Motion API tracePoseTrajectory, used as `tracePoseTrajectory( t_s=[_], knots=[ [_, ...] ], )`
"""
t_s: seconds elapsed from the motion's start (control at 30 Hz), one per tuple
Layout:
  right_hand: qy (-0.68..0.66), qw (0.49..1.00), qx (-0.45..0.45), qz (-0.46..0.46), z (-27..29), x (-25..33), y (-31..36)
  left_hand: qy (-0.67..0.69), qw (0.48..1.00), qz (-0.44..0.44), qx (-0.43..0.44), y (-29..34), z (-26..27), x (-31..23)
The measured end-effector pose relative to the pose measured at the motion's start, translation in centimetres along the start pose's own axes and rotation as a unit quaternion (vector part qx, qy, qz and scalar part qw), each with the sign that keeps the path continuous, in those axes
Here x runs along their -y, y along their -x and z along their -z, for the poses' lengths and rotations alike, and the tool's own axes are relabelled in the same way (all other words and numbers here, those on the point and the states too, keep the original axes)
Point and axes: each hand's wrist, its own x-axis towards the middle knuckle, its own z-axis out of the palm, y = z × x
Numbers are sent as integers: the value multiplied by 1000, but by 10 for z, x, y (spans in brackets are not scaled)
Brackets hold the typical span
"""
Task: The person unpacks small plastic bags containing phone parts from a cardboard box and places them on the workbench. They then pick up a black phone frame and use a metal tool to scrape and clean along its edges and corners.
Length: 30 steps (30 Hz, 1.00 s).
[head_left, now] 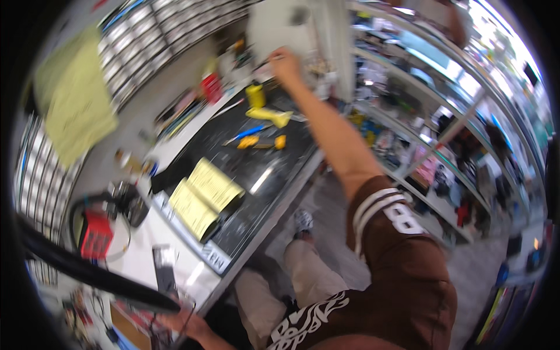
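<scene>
Reaching with the right hand [284, 63], curled at the fingers (gripping or not, impossible to tell through blur), just beyond a yellow cylinder [255, 96] at the far end of a black worktop [289, 163]. Holding the left hand [185, 325] low by a black tube [87, 271], with unreadable grip. Apparently mid-job, of unclear progress, with a blue-handled tool [251, 133] loose and a yellow notebook [189, 207] open. Farther out: wall drawers [175, 35] of indistinct contents, crowded shelves [423, 140].

Small dark item [279, 56] seen at fingertips of right hand [286, 67], its form lost to blur. Yellow cylindrical container [255, 96] set near that hand, leftward and closer in, apparently upright. Dark flat strip [165, 273] laid just beyond left hand [188, 324].
</scene>
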Motion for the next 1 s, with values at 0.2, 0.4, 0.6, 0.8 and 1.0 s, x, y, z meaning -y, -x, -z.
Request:
tracePoseTrajectory(
  t_s=[0.2,0.4,0.6,0.8,1.0],
  knots=[
    [-80,990,-67,97,8,50,27,-312,949,-24,39,-11,-14,-29],
    [-44,951,-80,294,88,129,57,-126,991,18,29,-12,-33,-31],
    [-218,970,-55,92,207,205,161,-56,992,108,21,2,-33,-65],
    [-536,809,-44,-238,301,181,292,78,964,230,108,52,-62,-88],
    [-508,712,30,-485,320,181,404,212,898,271,275,100,-64,-79]
  ],
)
